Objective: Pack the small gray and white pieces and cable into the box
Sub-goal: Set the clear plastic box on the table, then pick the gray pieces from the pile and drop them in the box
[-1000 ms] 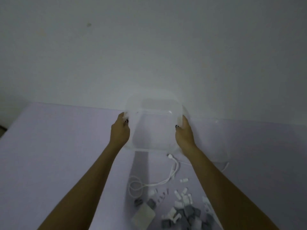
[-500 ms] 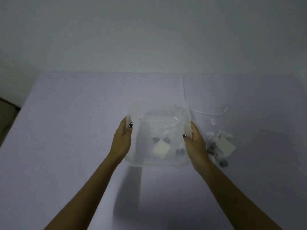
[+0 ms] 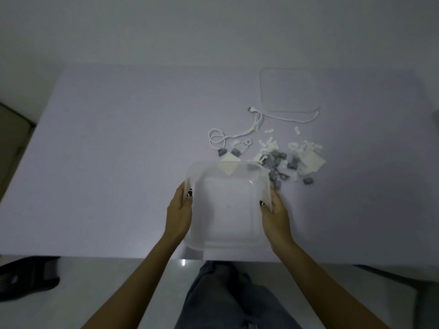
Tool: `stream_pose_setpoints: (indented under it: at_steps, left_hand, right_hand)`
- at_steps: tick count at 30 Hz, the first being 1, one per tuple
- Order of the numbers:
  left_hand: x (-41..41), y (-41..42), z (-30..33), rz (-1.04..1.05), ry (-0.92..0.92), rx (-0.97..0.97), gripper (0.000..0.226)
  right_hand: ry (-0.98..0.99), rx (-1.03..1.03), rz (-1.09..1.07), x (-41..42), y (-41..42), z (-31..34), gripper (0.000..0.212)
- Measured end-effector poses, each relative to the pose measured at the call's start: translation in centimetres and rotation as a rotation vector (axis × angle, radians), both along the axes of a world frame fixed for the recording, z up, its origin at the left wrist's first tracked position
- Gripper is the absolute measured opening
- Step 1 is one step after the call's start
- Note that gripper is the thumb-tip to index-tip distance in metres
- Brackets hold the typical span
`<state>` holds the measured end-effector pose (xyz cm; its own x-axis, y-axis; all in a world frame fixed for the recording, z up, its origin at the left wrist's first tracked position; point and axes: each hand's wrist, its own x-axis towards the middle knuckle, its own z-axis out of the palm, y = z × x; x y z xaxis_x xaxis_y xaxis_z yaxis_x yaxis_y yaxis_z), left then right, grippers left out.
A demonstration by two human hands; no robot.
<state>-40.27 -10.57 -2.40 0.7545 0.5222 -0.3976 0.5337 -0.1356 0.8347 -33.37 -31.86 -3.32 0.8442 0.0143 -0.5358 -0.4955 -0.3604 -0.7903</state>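
Lavender tabletop [image 3: 107,150]: both hands, left hand [image 3: 179,213] and right hand [image 3: 275,216], clasp the clear plastic box [image 3: 228,210], risking scattering gray and white pieces [image 3: 280,160] at one o'clock.

The place looked like a plain indoor room, dimly lit, and whether home or office could not be told. A bare pale wall [image 3: 213,27] stood behind a wide desk [image 3: 107,150] covered in smooth lilac-white. Past its near edge showed a glossy pale floor [image 3: 71,293] with a dark object [image 3: 26,279] lying at the left. The person's legs in grey trousers [image 3: 228,300] were close against the desk.
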Motion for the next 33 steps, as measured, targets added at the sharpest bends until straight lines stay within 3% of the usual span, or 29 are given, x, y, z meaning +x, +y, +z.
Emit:
stream_pose_setpoints:
  at_steps: [13, 17, 19, 22, 26, 29, 33]
  left_hand:
    - [-3.4, -3.1, -1.2, 0.014, 0.006, 0.054, 0.043]
    - [-3.6, -2.9, -1.3, 0.017, 0.024, 0.071, 0.056]
    - [-3.4, -2.3, -0.3, 0.116, -0.027, 0.095, 0.061]
    - [-1.2, 0.5, 1.9, 0.176, -0.199, 0.207, 0.043]
    - [6.9, 3.5, 2.5, -0.185, -0.211, 0.413, 0.025]
    - [13.2, 3.2, 0.5, -0.543, -0.106, 0.466, 0.025]
    - [18.7, 2.8, -2.5, -0.824, 0.051, 0.583, 0.032]
  right_hand:
    - [-0.01, -0.033, 0.057, -3.2, -2.0, -0.6, 0.051]
    - [0.023, 0.059, 0.003, -2.6, -2.2, 0.4, 0.055]
    - [0.002, 0.083, -0.05, -1.3, -3.2, 1.0, 0.051]
    - [-0.122, 0.045, -0.074, 2.5, -5.3, 2.1, 0.044]
    - [-0.203, -0.012, -0.089, 8.2, -6.9, 3.2, 0.046]
    - [-0.261, -0.038, -0.087, 10.2, -6.6, 4.3, 0.03]
    - [-0.277, -0.032, -0.082, 11.2, -5.6, 3.0, 0.029]
